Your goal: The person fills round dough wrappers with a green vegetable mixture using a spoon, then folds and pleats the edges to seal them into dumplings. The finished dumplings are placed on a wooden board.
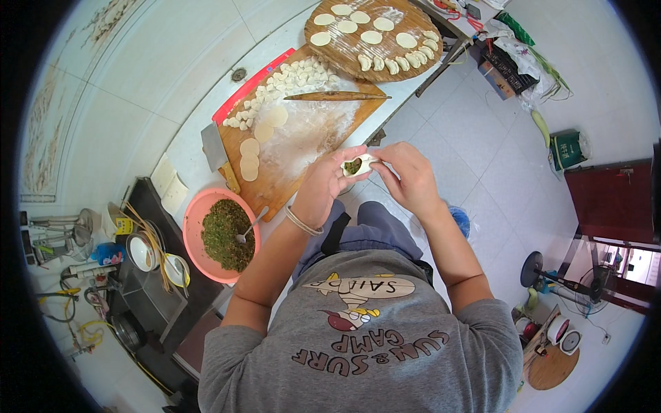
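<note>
A dumpling (357, 165) with green filling showing in its half-folded wrapper lies between my two hands. My left hand (325, 180) cradles it in the fingers, while my right hand (407, 175) pinches the wrapper's right edge. Just beyond my left hand is a floured wooden board (303, 141), bearing a thin rolling pin (336, 96), several small dough pieces (292, 79) and some flat round wrappers (249, 157). Left of my left forearm, a pink bowl (195, 237) holds chopped green filling (226, 230) with a spoon (252, 226) stuck in it.
A round wooden board (344, 51) at the back carries flat wrappers and a row of folded dumplings (392, 65). A cleaver (217, 153) lies by the floured board's left edge. At far left are a sink (148, 310) and stacked bowls (142, 253). A fan (564, 275) stands at right.
</note>
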The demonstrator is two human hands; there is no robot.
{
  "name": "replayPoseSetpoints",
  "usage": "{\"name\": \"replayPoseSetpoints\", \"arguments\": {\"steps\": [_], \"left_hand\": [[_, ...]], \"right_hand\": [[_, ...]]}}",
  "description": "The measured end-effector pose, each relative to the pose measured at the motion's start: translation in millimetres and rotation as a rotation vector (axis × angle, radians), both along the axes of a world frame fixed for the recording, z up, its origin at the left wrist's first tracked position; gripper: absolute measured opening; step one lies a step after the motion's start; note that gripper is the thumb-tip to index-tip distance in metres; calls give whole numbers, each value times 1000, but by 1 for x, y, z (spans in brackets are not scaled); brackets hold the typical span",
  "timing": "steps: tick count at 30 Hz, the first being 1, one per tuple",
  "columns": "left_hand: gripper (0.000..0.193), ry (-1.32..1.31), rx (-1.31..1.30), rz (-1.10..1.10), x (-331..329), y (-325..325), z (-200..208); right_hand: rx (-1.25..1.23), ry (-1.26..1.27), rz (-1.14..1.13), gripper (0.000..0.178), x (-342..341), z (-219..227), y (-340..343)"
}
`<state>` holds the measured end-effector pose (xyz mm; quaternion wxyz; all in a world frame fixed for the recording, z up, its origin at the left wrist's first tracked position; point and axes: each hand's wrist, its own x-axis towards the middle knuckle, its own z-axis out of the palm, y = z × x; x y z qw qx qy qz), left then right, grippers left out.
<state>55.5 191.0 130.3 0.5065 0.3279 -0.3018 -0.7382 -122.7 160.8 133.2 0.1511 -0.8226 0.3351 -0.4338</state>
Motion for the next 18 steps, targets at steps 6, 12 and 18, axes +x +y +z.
{"name": "replayPoseSetpoints", "arguments": {"steps": [6,12,18], "left_hand": [[52,-69,33,-50,1,0,4],[57,506,179,-64,-10,0,7],[58,383,105,-69,-18,3,3]], "right_hand": [[50,-51,16,13,-4,-7,1],[420,-249,-46,13,-2,-2,10],[236,-135,-5,19,-4,15,9]]}}
